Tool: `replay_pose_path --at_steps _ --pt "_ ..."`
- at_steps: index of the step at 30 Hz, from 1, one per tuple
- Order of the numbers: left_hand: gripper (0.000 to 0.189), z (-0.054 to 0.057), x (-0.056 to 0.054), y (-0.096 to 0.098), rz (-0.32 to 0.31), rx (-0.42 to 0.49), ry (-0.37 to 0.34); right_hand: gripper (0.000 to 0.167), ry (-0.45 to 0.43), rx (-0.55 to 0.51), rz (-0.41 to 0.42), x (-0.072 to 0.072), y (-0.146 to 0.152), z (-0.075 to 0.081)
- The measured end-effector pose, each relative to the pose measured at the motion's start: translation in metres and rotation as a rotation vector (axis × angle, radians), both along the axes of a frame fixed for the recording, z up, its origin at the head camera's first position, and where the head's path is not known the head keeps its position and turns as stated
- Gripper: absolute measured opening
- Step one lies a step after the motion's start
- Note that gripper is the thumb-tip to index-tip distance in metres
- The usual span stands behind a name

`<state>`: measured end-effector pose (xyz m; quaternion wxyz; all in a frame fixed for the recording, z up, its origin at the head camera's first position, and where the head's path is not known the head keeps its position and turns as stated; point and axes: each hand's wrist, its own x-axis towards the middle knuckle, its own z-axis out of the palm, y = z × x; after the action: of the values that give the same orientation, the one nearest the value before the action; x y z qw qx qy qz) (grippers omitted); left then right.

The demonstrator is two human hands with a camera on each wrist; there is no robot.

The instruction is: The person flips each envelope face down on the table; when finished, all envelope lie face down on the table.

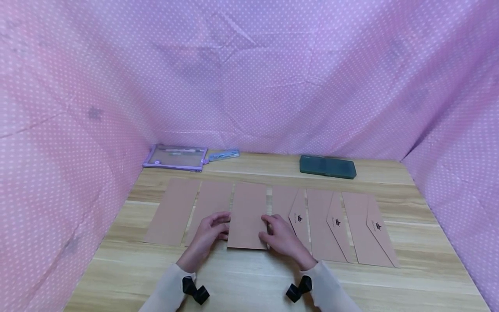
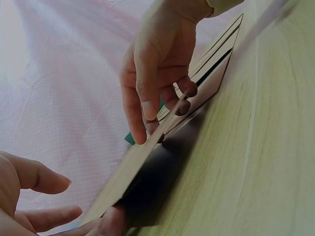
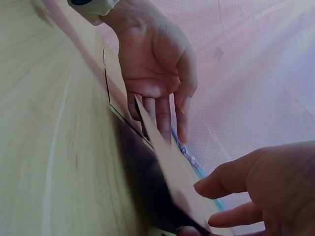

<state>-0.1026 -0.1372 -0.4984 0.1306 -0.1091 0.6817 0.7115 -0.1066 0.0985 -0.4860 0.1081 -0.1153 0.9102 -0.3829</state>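
A plain kraft-brown envelope (image 1: 247,215) is held between both hands, its near end lifted off the table with dark shadow beneath. My left hand (image 1: 209,232) grips its left edge, some fingers under it and the thumb standing apart. At the right edge my right hand (image 1: 281,234) holds it, with fingertips above and more fingers curled below, as the left wrist view shows. Two plain-faced envelopes lie to the left, the outer envelope (image 1: 171,212) and the inner envelope (image 1: 212,201). Rightward are three flap-up envelopes with crown prints: the near envelope (image 1: 281,199), middle envelope (image 1: 323,229) and outer envelope (image 1: 362,229).
Along the back of the wooden table (image 1: 241,277) lie a purple-edged clear zip pouch (image 1: 177,158) with pens inside, a small light-blue item (image 1: 224,155) and a dark green case (image 1: 327,167). Pink dotted cloth (image 1: 257,86) hangs behind and at both sides.
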Motion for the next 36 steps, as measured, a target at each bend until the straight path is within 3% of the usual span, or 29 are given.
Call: replay_pose_path --at_steps 5,15,23,30,36 --pt "0.043 0.003 0.002 -0.002 0.012 -0.009 0.001 0.049 -0.026 0.005 -0.017 0.001 -0.001 0.001" --pt "0.045 0.011 0.006 -0.005 0.012 -0.045 -0.022 0.052 -0.062 -0.082 -0.024 0.001 0.004 -0.002" --pt "0.046 0.022 0.006 -0.008 0.035 -0.093 0.024 0.049 -0.121 -0.194 -0.060 0.000 0.019 0.002" --pt "0.046 0.027 0.003 -0.006 0.030 -0.112 0.064 0.047 -0.153 -0.310 -0.037 -0.003 0.040 0.002" --pt "0.044 0.032 0.001 0.004 0.005 -0.084 0.089 0.048 -0.217 -0.401 -0.102 -0.003 0.056 0.005"
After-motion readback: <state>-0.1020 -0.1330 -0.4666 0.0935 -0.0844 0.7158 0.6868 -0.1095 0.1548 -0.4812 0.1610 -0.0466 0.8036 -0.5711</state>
